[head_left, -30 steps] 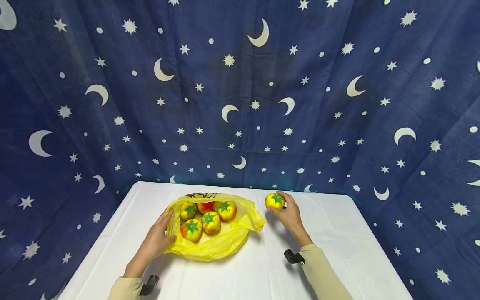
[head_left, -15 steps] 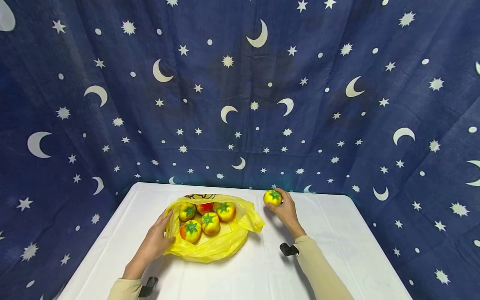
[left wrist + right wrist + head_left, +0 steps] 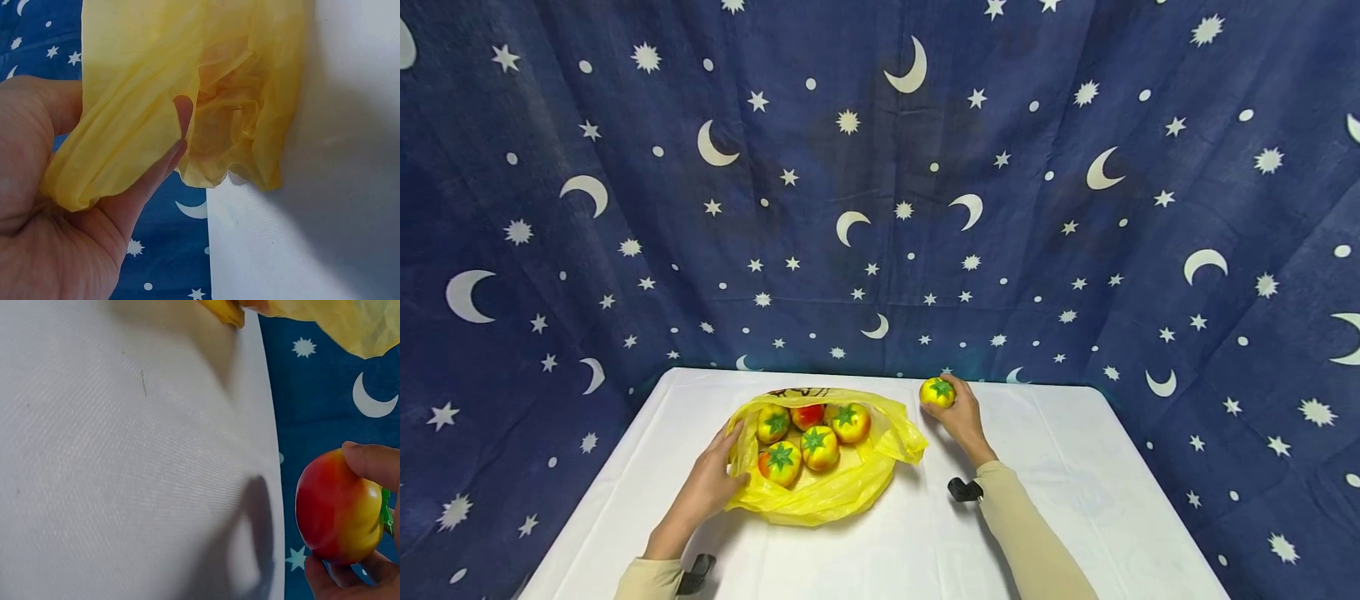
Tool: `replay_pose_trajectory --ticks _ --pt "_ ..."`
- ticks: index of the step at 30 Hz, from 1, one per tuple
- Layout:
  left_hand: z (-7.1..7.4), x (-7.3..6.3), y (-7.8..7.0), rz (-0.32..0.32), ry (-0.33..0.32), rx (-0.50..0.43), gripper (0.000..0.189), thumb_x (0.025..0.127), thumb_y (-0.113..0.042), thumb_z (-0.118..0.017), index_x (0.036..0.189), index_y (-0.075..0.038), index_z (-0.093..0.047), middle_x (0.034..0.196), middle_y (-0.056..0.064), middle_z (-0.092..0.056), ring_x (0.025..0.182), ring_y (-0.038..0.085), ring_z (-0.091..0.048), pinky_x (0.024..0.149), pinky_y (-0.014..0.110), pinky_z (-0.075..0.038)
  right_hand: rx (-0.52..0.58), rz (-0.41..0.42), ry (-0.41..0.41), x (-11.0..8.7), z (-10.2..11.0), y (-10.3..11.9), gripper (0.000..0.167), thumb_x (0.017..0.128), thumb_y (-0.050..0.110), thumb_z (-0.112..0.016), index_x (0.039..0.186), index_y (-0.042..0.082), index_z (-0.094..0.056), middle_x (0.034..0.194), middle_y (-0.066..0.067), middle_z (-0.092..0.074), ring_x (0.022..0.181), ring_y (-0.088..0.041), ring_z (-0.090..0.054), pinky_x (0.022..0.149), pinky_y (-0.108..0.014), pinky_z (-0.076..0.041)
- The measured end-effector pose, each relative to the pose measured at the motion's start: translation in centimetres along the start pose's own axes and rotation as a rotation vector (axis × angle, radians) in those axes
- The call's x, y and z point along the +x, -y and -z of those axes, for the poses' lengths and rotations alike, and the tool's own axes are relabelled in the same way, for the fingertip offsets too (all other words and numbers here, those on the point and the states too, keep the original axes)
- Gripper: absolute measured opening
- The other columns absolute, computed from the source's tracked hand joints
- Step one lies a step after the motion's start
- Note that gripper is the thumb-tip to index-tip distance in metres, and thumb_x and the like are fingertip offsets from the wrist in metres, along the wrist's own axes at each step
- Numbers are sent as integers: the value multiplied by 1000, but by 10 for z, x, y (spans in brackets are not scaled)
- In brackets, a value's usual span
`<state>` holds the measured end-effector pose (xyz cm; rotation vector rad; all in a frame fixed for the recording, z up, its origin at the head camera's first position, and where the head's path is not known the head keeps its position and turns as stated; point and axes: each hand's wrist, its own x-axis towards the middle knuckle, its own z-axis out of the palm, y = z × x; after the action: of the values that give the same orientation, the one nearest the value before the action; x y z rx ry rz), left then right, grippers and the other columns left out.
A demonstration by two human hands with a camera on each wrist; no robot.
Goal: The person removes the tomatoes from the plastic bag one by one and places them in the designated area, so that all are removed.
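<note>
A yellow plastic bag [image 3: 820, 506] lies mouth-up on the table, holding several yellow-red tomatoes [image 3: 820, 447] with green leafy tops. At its left side my left hand [image 3: 706, 479] grips the bag's edge; in the left wrist view the thin plastic [image 3: 125, 125] folds over between thumb and fingers. To the right of the bag, my right hand [image 3: 961, 417] holds another tomato [image 3: 937, 392] above the table. Seen from the right wrist, that tomato [image 3: 337, 509] is red on one side and yellow toward its green top, pinched between thumb and fingertips.
A white cloth [image 3: 1045, 492] covers the table. Behind it hangs a dark blue curtain [image 3: 880, 167] printed with moons and stars. Dark wrist cameras [image 3: 964, 490] sit on both wrists.
My right hand has drifted left and slightly up with the tomato, closer to the bag. The left hand keeps its grip on the bag's edge.
</note>
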<state>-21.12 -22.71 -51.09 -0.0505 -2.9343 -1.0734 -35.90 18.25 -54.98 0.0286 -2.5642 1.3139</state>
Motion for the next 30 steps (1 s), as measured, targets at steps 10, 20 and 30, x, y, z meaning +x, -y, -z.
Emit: replay_pose_trajectory --ticks 10,20,30 --pt "-3 0 2 9 -7 2 88 79 2 -70 154 1 -24 161 27 -16 143 51 -27 113 61 -32 -12 -34 -2 6 -8 -3 67 74 11 -82 135 7 -54 134 -21 -55 121 -39 -55 106 -54 -45" --pt "-4 1 5 14 -1 4 89 79 1 -70 155 0 -23 162 27 -15 144 50 -27 113 60 -32 -9 -77 46 6 -9 -6 74 78 13 -79 144 8 -47 146 -22 -47 129 -41 -50 110 -55 -41" --pt "-4 -1 5 12 -7 -5 89 79 2 -71 154 0 -24 161 27 -17 144 50 -25 115 60 -29 -17 -104 79 2 -6 -6 82 78 14 -80 149 11 -40 149 -24 -43 135 -42 -45 117 -57 -32"
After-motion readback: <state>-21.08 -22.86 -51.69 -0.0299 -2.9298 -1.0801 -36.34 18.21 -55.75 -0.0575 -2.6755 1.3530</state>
